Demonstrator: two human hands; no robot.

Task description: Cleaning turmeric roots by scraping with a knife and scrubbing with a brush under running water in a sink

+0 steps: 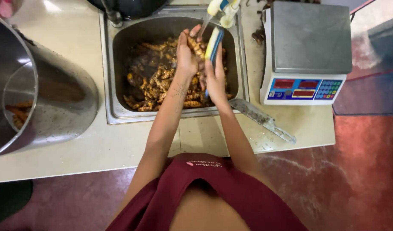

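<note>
My left hand [185,53] holds a knobbly yellow-brown root [195,46] over the steel sink [111,64], just below the tap [222,10]. Pressed against that root, my right hand [215,75] grips a yellow and blue scrubbing sponge [213,42]. The sink basin holds a heap of several similar roots [156,83] in dark muddy water.
A big steel pot [42,94] stands on the counter at the left, with a few roots inside. A digital weighing scale [309,51] sits right of the sink. A large knife [264,119] lies on the counter near the front edge. Red floor lies beyond.
</note>
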